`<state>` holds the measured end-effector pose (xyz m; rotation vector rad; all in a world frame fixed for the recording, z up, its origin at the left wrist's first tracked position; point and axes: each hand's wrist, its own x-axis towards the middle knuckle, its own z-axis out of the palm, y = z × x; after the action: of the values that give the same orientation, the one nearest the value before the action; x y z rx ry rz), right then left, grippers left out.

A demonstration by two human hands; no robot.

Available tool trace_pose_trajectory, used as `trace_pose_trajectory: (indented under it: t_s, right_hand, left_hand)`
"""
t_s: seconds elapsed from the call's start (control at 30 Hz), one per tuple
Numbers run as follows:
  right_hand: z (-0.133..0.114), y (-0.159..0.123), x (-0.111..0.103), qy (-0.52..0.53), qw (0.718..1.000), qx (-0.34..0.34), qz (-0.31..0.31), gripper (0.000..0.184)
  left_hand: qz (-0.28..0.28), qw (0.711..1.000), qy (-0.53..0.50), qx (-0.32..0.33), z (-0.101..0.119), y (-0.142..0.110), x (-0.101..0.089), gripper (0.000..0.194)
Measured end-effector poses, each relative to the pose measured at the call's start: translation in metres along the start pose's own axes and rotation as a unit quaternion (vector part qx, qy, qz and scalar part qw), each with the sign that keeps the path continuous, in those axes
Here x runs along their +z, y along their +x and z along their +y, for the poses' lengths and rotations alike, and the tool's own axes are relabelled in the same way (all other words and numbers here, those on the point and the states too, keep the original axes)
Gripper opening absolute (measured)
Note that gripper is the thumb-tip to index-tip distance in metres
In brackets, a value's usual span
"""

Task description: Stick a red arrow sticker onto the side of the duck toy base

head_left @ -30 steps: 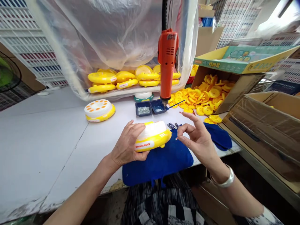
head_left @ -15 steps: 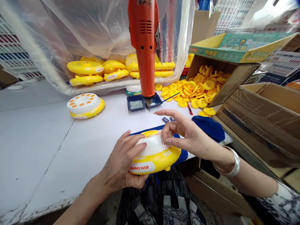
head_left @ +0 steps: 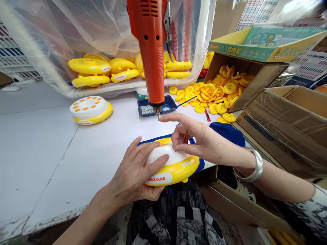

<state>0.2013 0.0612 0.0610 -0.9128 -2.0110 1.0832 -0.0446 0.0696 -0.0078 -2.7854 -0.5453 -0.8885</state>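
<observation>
My left hand [head_left: 139, 168] is wrapped round a yellow and white toy [head_left: 178, 172] labelled "Bounce Duck", thumb on its front and other fingers over the top. The toy is tilted above a blue cloth [head_left: 201, 165]. My right hand [head_left: 190, 134] is at the toy's white upper part, thumb and bent fingers pinched together; whatever is between them is too small to make out. Its index finger points left, the tip close to the bit of a hanging orange electric screwdriver [head_left: 152, 64]. A tiny reddish spot shows at that fingertip.
A blue tray [head_left: 143, 111] of small screws sits behind the screwdriver bit. Another white and yellow toy [head_left: 90, 110] rests at left. Yellow discs [head_left: 201, 97] spill from a carton [head_left: 265, 81]. A plastic-lined container [head_left: 51, 61] holds several yellow shells. A red-handled tool [head_left: 207, 115] lies at right.
The view has shifted slightly, and the screwdriver appears further left. My right index fingertip has come nearer to its bit. My left hand keeps hold of the toy.
</observation>
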Motion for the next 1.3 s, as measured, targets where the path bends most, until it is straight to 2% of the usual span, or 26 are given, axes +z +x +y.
trace_pose_trajectory:
  t_s: [0.4, 1.3]
  right_hand:
    - [-0.0025, 0.0033, -0.0057, -0.082, 0.996, -0.015, -0.036, 0.066]
    - [-0.0045, 0.0065, -0.0053, -0.115, 0.992, -0.031, -0.046, 0.061]
  left_hand:
    - [-0.004, 1.000, 0.004, 0.000, 0.0022, 0.0035, 0.0001, 0.057]
    - [-0.008, 1.000, -0.003, -0.004, 0.0045, 0.0021, 0.0018, 0.056]
